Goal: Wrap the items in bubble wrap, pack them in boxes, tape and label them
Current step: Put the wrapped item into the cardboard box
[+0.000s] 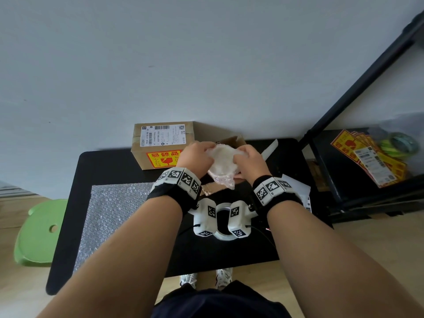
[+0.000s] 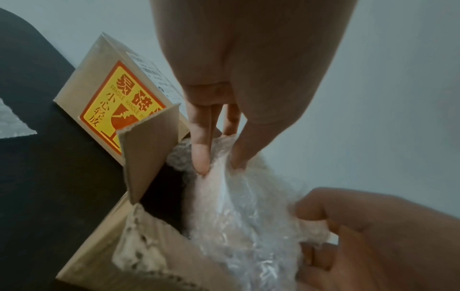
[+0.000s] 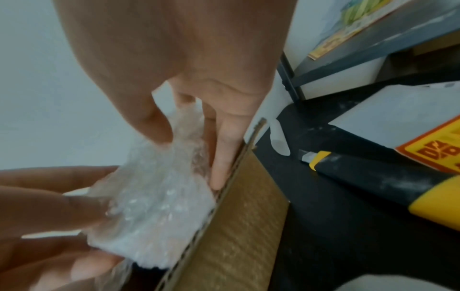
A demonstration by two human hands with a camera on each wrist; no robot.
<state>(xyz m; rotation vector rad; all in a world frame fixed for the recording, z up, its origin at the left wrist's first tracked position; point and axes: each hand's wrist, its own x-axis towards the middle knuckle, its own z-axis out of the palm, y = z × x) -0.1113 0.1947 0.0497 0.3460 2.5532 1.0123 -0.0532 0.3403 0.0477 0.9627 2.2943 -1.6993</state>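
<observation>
Just above the middle of the head view, we hold the bubble-wrapped bundle [image 1: 221, 162] over the open cardboard box [image 1: 231, 141], with its lower end already between the flaps. Our left hand [image 1: 195, 157] pinches the wrap along its upper left edge, fingertips [image 2: 201, 157] dug into the film; our right hand [image 1: 249, 160] curls round the right side, one finger wedged between the bundle and the box wall [image 3: 239, 196]. The bundle looks light and squashy, and the film probably slick, so we judge a grip on the body better than one on loose folds (those could unwind). What is inside stays hidden; a sealed box [image 1: 160, 145] with a fragile sticker at upper left suggests gentle lowering. A spare bubble wrap sheet [image 1: 110, 216] lies at lower left.
</observation>
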